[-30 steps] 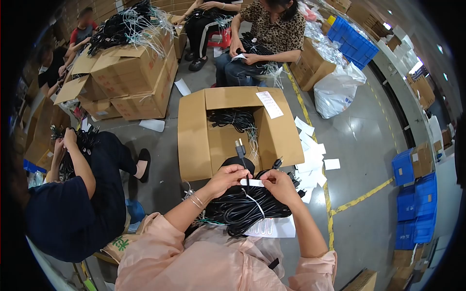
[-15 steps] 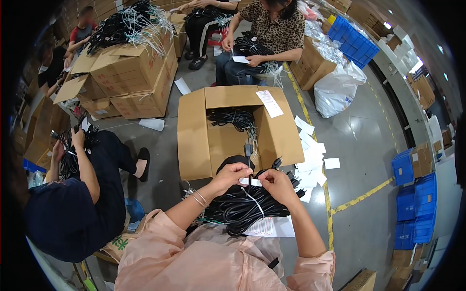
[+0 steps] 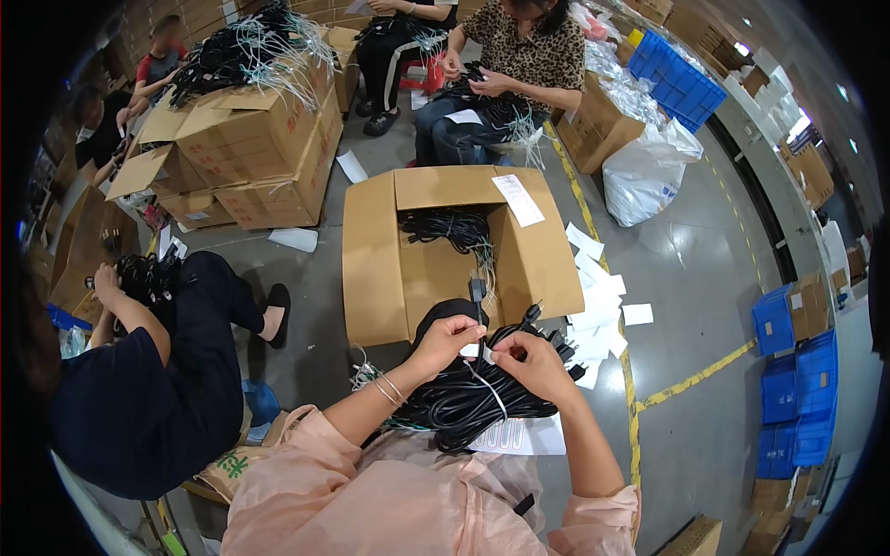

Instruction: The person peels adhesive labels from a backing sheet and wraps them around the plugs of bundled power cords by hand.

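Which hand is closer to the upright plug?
Left: the left hand pinches the cord just below the upright plug; the right hand is lower, off to the right.

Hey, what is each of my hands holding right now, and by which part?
Your left hand has its grip on a black cable, just below the plug; your right hand pinches a white label near its right end.

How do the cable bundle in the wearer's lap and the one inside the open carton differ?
Place: the lap bundle sits below the left hand and right hand; the carton bundle lies inside the carton, untouched.
Direction: the lap bundle's pale wire ends poke out left; the carton bundle's trail down at right.
Shared: black cables, pale wire ends.
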Demonstrator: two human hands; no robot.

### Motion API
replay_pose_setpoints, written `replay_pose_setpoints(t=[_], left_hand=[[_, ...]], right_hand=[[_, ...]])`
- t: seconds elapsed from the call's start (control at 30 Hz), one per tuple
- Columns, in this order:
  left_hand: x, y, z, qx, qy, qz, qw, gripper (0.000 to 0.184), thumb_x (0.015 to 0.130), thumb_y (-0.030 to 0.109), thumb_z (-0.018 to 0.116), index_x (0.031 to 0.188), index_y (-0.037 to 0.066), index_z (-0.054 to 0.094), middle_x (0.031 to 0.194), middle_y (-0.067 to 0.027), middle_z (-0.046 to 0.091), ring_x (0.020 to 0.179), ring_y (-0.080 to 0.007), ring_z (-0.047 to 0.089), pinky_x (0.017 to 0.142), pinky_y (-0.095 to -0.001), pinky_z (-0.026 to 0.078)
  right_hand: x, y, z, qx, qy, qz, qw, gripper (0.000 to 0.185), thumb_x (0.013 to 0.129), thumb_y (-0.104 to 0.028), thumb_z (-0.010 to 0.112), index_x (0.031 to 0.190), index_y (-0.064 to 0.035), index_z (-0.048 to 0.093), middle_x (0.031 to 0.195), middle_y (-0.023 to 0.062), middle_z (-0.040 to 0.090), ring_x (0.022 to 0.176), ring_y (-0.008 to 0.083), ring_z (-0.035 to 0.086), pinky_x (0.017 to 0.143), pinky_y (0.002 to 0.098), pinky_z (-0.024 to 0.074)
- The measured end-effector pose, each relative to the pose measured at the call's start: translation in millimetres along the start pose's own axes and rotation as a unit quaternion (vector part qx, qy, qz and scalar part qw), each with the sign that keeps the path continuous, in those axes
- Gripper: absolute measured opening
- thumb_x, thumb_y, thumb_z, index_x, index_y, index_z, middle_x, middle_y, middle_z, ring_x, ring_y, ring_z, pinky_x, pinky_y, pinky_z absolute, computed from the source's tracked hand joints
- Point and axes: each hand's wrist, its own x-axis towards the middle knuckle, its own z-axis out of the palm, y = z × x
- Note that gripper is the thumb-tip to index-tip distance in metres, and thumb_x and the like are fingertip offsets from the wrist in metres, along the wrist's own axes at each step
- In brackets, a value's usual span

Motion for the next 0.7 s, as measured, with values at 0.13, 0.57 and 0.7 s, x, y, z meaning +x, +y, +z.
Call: replay_pose_setpoints(t=[0.13, 0.57, 0.7], left_hand=[[-3, 2, 5, -0.015, 0.014, 0.008, 1.0, 0.018, 0.09, 0.02, 0.06, 0.09, 0.002, 0.061, 0.074, 0.0021, 0.057, 0.064, -0.0053, 0.053, 0.057, -0.0202, 0.046], [-7, 2, 7, -0.035, 0.018, -0.004, 0.999, 0.017, 0.091, 0.019, 0.059, 0.093, 0.002, 0.061, 0.076, 0.001, 0.057, 0.066, -0.0063, 0.055, 0.059, -0.0204, 0.047], [-9, 4, 7, -0.057, 0.011, -0.024, 0.998, 0.017, 0.092, 0.02, 0.058, 0.096, 0.004, 0.061, 0.081, 0.0006, 0.06, 0.07, -0.0071, 0.058, 0.063, -0.0226, 0.05]], right_hand=[[-4, -1, -5, 0.014, -0.025, -0.01, 1.0, 0.017, 0.081, -0.014, 0.067, 0.085, 0.0015, 0.064, 0.075, 0.0034, 0.062, 0.067, 0.0091, 0.055, 0.062, 0.0246, 0.0456], [-11, -1, 0, -0.029, 0.018, -0.034, 0.999, 0.009, 0.078, -0.009, 0.065, 0.08, -0.0001, 0.062, 0.076, 0.005, 0.058, 0.065, 0.0119, 0.054, 0.06, 0.0252, 0.0438], [-14, -7, 8, 0.001, 0.019, -0.057, 0.998, 0.007, 0.077, -0.007, 0.064, 0.08, -0.0007, 0.062, 0.077, 0.0053, 0.058, 0.067, 0.0124, 0.054, 0.061, 0.0247, 0.0434]])
